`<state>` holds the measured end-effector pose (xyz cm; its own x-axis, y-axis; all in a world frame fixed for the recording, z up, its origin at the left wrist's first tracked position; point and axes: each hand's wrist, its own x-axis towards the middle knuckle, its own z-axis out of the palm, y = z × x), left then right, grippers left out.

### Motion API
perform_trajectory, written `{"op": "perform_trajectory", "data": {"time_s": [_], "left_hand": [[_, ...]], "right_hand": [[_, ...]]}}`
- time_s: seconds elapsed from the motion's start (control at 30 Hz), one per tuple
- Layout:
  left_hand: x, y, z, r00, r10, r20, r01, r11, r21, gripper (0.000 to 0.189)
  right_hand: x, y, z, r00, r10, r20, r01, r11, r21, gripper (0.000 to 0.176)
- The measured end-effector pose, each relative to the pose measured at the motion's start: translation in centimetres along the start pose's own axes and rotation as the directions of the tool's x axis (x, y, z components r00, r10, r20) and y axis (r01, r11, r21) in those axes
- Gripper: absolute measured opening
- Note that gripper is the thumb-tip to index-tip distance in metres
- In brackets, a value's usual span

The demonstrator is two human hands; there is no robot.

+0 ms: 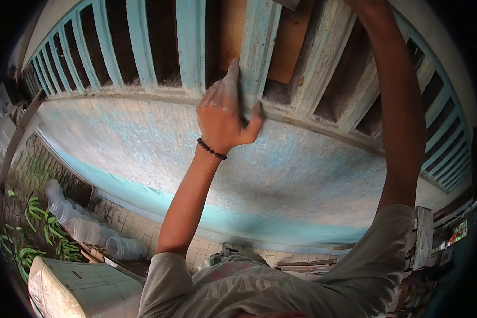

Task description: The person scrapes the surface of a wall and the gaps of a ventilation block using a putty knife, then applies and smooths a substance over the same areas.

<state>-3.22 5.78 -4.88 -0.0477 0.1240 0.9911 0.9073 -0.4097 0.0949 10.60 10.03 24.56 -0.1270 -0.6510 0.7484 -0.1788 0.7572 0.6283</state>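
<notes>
Head view: translucent plastic containers (90, 232) sit lower left; the dusty left hand (221, 115) has its grip open, thumb and forefinger spread against a peeling turquoise wooden slat (258, 50) above the weathered wall (302, 164); the right hand (367, 5), mostly cropped, hides its grip.

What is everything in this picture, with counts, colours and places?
Slats: many, worn turquoise, top
Board: count unclear, brown, behind slats
Grey thing: one, top edge, partly hidden
Wall: one, patchy turquoise, middle
Containers: several, clear, lower left
Leaves: many, green, left
Paving: beige, below wall
Bracelet: one, black, left wrist
Shirt: one, grey, bottom
Left hand: one, dusty, at slats
Right arm: one, raised, right
</notes>
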Motion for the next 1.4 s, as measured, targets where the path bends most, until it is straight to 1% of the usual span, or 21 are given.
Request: {"op": "perform_trajectory", "data": {"time_s": [0.07, 0.13, 0.2, 0.27, 0.4, 0.47, 0.57, 0.63, 0.73, 0.77, 0.87, 0.9, 1.0, 1.03, 1.1, 1.13, 1.2, 1.23, 1.33, 1.37, 1.4], "left_hand": [[0.1, 0.1, -0.1, 1.0, -0.021, 0.009, 0.021, 1.0, 0.001, 0.084], [-0.1, -0.1, 0.0, 1.0, 0.0, -0.007, 0.0, 1.0, 0.01, 0.084], [0.0, -0.1, 0.0, 1.0, 0.004, -0.008, -0.004, 1.0, 0.012, 0.084], [0.1, 0.1, -0.1, 1.0, -0.011, 0.002, 0.011, 1.0, 0.0, 0.084], [-0.1, 0.0, -0.1, 1.0, -0.021, 0.008, 0.021, 1.0, -0.01, 0.085], [-0.1, 0.0, 0.0, 1.0, -0.017, -0.004, 0.017, 1.0, -0.01, 0.085], [0.1, -0.2, 0.0, 1.0, -0.002, -0.015, 0.001, 1.0, -0.009, 0.085], [0.0, -0.2, 0.1, 1.0, -0.006, -0.016, 0.006, 1.0, -0.011, 0.085], [0.0, -0.1, 0.0, 1.0, -0.015, -0.009, 0.015, 1.0, -0.016, 0.085], [0.0, -0.1, 0.0, 1.0, -0.019, -0.009, 0.018, 1.0, -0.018, 0.085], [0.1, -0.3, -0.1, 1.0, 0.005, -0.024, -0.006, 1.0, -0.008, 0.086], [0.1, -0.2, 0.0, 0.999, 0.018, -0.029, -0.018, 1.0, -0.004, 0.086], [0.0, -0.2, 0.1, 0.999, 0.017, -0.034, -0.018, 1.0, -0.003, 0.086], [0.0, -0.2, 0.1, 1.0, 0.012, -0.027, -0.012, 1.0, -0.007, 0.086], [0.0, -0.1, 0.0, 1.0, -0.002, -0.018, 0.002, 1.0, -0.012, 0.086], [0.0, -0.1, 0.0, 1.0, 0.008, -0.028, -0.008, 1.0, -0.011, 0.086], [0.1, -0.3, 0.2, 0.998, 0.034, -0.048, -0.035, 0.999, -0.007, 0.086], [0.1, -0.3, 0.1, 0.999, 0.021, -0.033, -0.022, 1.0, -0.006, 0.086], [0.0, -0.1, 0.0, 1.0, -0.008, -0.012, 0.007, 1.0, -0.007, 0.085], [0.0, -0.1, 0.0, 1.0, -0.001, -0.018, 0.001, 1.0, -0.006, 0.085], [0.0, -0.2, 0.1, 1.0, 0.009, -0.023, -0.009, 1.0, -0.006, 0.085]], "right_hand": [[-0.3, -0.4, 0.2, 0.988, 0.141, 0.061, -0.146, 0.986, 0.084, 0.034], [-2.7, -0.4, 2.6, 0.96, 0.262, 0.104, -0.278, 0.937, 0.21, 0.033], [-2.9, 0.1, 3.4, 0.98, 0.161, 0.112, -0.182, 0.961, 0.21, 0.028], [-1.1, 1.1, 2.0, 0.989, 0.122, 0.088, -0.133, 0.982, 0.132, 0.026], [-2.7, 1.0, 3.2, 0.978, 0.177, 0.106, -0.194, 0.966, 0.173, 0.029], [-2.2, -0.2, 2.8, 0.972, 0.179, 0.151, -0.196, 0.975, 0.107, 0.03], [-0.6, 0.5, 1.4, 0.972, 0.197, 0.125, -0.201, 0.98, 0.015, 0.029], [-1.1, 0.4, 1.7, 0.976, 0.166, 0.143, -0.17, 0.985, 0.014, 0.029], [-1.1, -0.6, 1.8, 0.972, 0.202, 0.122, -0.216, 0.97, 0.114, 0.03], [-0.2, 0.4, 1.1, 0.979, 0.181, 0.098, -0.192, 0.974, 0.12, 0.03], [-0.6, 1.1, 0.7, 0.98, 0.174, 0.099, -0.184, 0.978, 0.096, 0.029], [-1.0, 0.2, 1.4, 0.978, 0.157, 0.138, -0.171, 0.98, 0.103, 0.029], [-0.1, -1.6, 1.5, 0.977, 0.186, 0.108, -0.194, 0.978, 0.071, 0.027], [-0.1, -0.9, 1.3, 0.977, 0.188, 0.104, -0.195, 0.979, 0.058, 0.027], [0.0, 0.7, 1.8, 0.996, 0.001, 0.092, -0.001, 1.0, -0.004, 0.028], [-0.1, 1.7, 2.6, 0.979, -0.184, 0.091, 0.19, 0.98, -0.057, 0.029], [0.1, 1.6, 2.7, 0.972, -0.209, 0.103, 0.218, 0.972, -0.091, 0.03], [0.3, 1.2, 1.8, 0.993, -0.05, 0.111, 0.058, 0.996, -0.072, 0.03], [-0.1, 0.3, 2.2, 0.992, 0.059, 0.111, -0.05, 0.995, -0.081, 0.03], [0.2, 1.3, 3.0, 0.984, -0.127, 0.123, 0.139, 0.985, -0.1, 0.03], [0.0, 1.4, 2.6, 0.987, -0.094, 0.128, 0.106, 0.991, -0.085, 0.03]]}}
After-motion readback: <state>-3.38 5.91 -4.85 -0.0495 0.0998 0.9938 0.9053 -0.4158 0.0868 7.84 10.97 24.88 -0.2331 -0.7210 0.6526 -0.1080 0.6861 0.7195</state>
